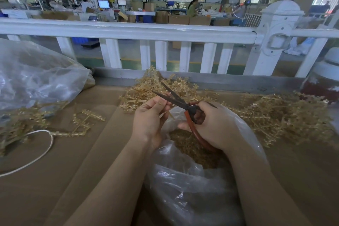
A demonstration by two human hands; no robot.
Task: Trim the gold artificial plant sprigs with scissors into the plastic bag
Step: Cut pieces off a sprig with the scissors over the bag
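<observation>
Landmark: the bag [192,189], an open clear plastic bag on the cardboard-covered table [82,180], directly under both hands.

Left hand [148,121]: forearm enters from the lower edge and rises over the left rim of the bag. The fingers are curled, and thumb and fingertips pinch a thin gold sprig [171,114] above the bag mouth. The sprig is mostly hidden by the fingers; only a short stem end shows below them.

Right hand [214,124]: forearm enters from the lower right and crosses the right side of the bag. The fingers are curled through and around the red handles of the scissors [185,105]. The blades are spread apart and point up and left, beyond the bag; the lower blade lies at the left fingertips. Whether it touches the sprig cannot be determined. The lower handle loop is partly covered by the palm.

Inside the bag lies a brown-gold mass of trimmings [190,145]; single pieces cannot be made out.

Beyond the bag and to its right lies a pile [271,115] of untrimmed gold sprigs. Left of the bag lie loose sprigs [82,124], a white cord [44,150] and a second bag [36,79], cut off by the frame edge. A white railing [128,31] runs behind the table.
</observation>
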